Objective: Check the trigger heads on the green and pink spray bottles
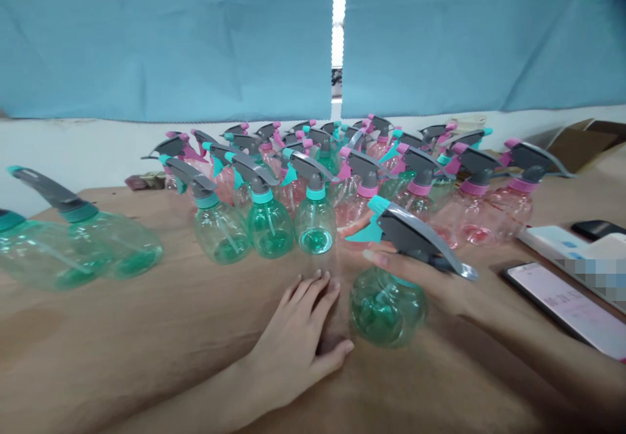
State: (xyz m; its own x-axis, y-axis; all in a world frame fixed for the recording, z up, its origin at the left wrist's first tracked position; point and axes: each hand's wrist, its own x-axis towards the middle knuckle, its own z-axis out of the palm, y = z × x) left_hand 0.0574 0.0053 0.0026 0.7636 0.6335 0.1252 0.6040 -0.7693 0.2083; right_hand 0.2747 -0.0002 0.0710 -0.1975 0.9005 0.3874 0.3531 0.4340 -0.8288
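Note:
My left hand (pixel 306 336) lies palm down on the brown table (pixel 171 336), fingers stretched out and holding nothing. Just right of it, my right hand (pixel 435 281) is closed around the neck of a green spray bottle (pixel 388 310). This bottle has a grey trigger head (pixel 415 232) with a turquoise nozzle and trigger, which points to the left. Whether its base touches the table I cannot tell. Beyond my hands stand three green spray bottles (pixel 271 229) in front of a crowd of pink and green ones. A pink spray bottle (pixel 462 216) stands behind my right wrist.
At the left, two more green spray bottles (pixel 112 242) stand apart from the group. A phone (pixel 567 300) lies at the right beside a white object (pixel 548 238) and a dark object (pixel 596 229). An open cardboard box (pixel 584 144) is at the back right, below a blue curtain (pixel 171 43).

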